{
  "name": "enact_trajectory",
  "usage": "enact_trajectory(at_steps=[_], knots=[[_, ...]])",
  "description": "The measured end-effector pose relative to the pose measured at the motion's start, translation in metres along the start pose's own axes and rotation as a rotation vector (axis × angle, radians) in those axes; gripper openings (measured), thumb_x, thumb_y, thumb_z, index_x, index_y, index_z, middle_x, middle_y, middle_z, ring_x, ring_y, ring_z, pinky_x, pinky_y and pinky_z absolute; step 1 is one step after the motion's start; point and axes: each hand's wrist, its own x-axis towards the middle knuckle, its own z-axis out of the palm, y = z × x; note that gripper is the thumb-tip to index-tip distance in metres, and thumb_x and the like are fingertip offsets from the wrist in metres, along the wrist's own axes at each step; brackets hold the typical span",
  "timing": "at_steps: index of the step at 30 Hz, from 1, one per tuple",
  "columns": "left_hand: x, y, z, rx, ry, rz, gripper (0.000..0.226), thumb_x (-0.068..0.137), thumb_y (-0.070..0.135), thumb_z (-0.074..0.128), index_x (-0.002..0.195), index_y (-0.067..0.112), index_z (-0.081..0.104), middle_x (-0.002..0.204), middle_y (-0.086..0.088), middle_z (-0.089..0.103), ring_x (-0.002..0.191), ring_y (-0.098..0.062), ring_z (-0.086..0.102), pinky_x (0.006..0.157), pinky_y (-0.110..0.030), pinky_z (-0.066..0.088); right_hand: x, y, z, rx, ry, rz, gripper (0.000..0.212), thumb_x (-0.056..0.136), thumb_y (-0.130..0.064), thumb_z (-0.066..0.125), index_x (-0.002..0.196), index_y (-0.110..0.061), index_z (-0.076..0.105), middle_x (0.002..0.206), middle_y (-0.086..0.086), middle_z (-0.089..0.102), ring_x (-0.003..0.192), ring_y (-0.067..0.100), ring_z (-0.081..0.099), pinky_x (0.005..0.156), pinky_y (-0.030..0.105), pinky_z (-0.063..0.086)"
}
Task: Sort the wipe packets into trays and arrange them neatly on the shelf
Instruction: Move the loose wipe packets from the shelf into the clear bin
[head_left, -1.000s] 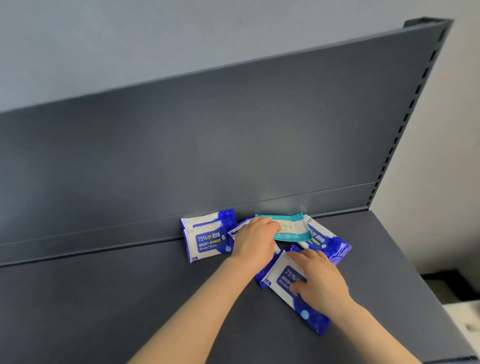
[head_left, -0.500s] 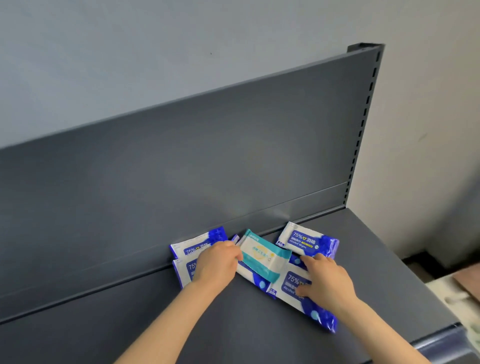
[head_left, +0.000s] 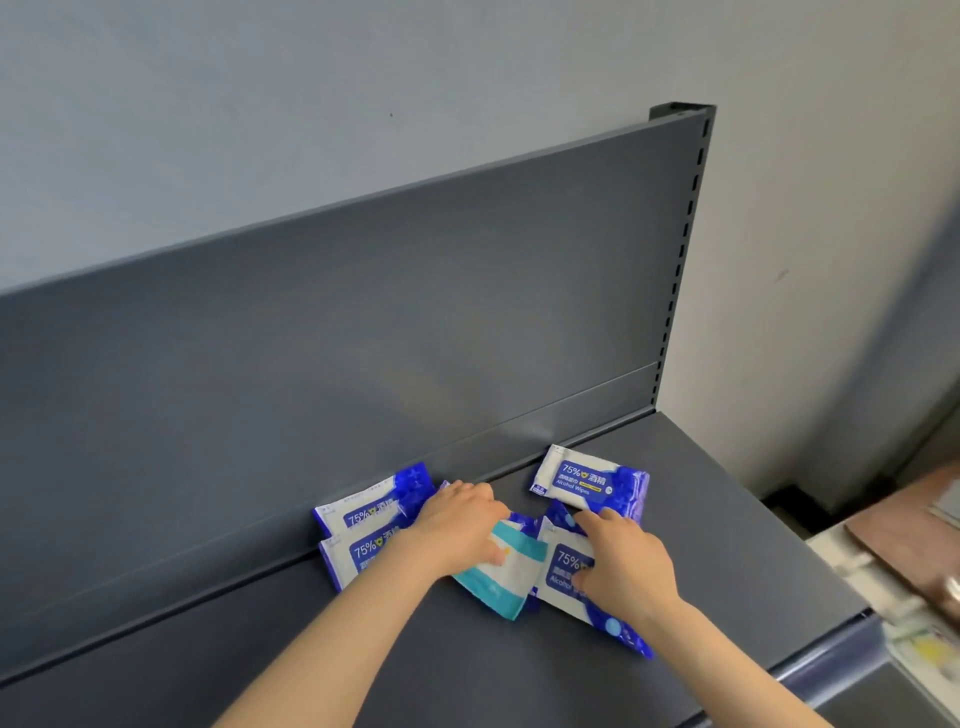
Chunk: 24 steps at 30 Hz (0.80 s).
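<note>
Currently on bare shelf (head_left: 260, 649), overlapping: teal packet (head_left: 498, 582) beneath left hand (head_left: 457, 525), thumb on top, grip impossible to tell; blue packet (head_left: 563, 571) pressed by flat, open-fingered right hand (head_left: 628, 577). Slick wrappers, likely to skid and scatter toward front edge.

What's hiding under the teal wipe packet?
A blue packet pokes out from beneath the teal packet; the grey shelf is below both. The left hand covers the teal packet's top, so the rest is hidden.

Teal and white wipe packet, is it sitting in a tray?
No, the teal and white wipe packet lies on the dark grey metal shelf, partly under the left hand.
</note>
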Motion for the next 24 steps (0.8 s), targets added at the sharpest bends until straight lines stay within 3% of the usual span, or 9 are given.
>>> enact_trajectory(at_steps=[6, 11, 16, 20, 24], knots=[[-0.017, 0.001, 0.009, -0.007, 0.004, -0.062, 0.063, 0.082, 0.047, 0.068, 0.133, 0.018, 0.046, 0.132, -0.002, 0.048, 0.123, -0.022, 0.044, 0.099, -0.036, 0.038, -0.006, -0.005, 0.002, 0.002, 0.021, 0.008, 0.059, 0.085, -0.039, 0.062, 0.137, -0.029, 0.036, 0.132, -0.006, 0.052, 0.119, 0.014, 0.051, 0.088, 0.027, 0.047], [-0.035, 0.001, 0.024, -0.125, 0.037, -0.165, 0.06, 0.085, 0.052, 0.059, 0.131, 0.017, 0.042, 0.133, -0.001, 0.046, 0.124, -0.02, 0.043, 0.095, -0.034, 0.039, -0.015, -0.004, 0.007, -0.035, 0.09, -0.026, 0.057, 0.087, -0.041, 0.058, 0.137, -0.03, 0.033, 0.132, -0.007, 0.052, 0.12, 0.014, 0.049, 0.09, 0.027, 0.042], [-0.058, 0.014, 0.048, -0.167, 0.147, -0.324, 0.056, 0.091, 0.06, 0.046, 0.127, 0.018, 0.035, 0.124, -0.001, 0.056, 0.112, -0.019, 0.057, 0.084, -0.031, 0.045, -0.019, -0.002, 0.01, -0.043, 0.117, -0.085, 0.054, 0.087, -0.04, 0.057, 0.136, -0.03, 0.034, 0.132, -0.01, 0.052, 0.12, 0.012, 0.049, 0.092, 0.025, 0.041], [-0.079, 0.015, 0.066, -0.28, 0.258, -0.464, 0.056, 0.091, 0.064, 0.039, 0.129, 0.024, 0.033, 0.117, 0.006, 0.059, 0.105, -0.013, 0.06, 0.079, -0.028, 0.046, -0.02, 0.003, 0.008, -0.022, 0.123, -0.117, 0.049, 0.088, -0.037, 0.054, 0.133, -0.031, 0.035, 0.129, -0.013, 0.053, 0.116, 0.011, 0.051, 0.087, 0.024, 0.041], [-0.1, 0.017, 0.071, -0.395, 0.343, -0.6, 0.045, 0.089, 0.067, 0.038, 0.11, 0.028, 0.033, 0.114, 0.012, 0.059, 0.098, -0.008, 0.062, 0.072, -0.022, 0.047, -0.016, 0.007, 0.002, 0.081, 0.111, -0.122, 0.044, 0.089, -0.033, 0.053, 0.131, -0.032, 0.038, 0.122, -0.013, 0.057, 0.108, 0.014, 0.055, 0.073, 0.025, 0.042]])
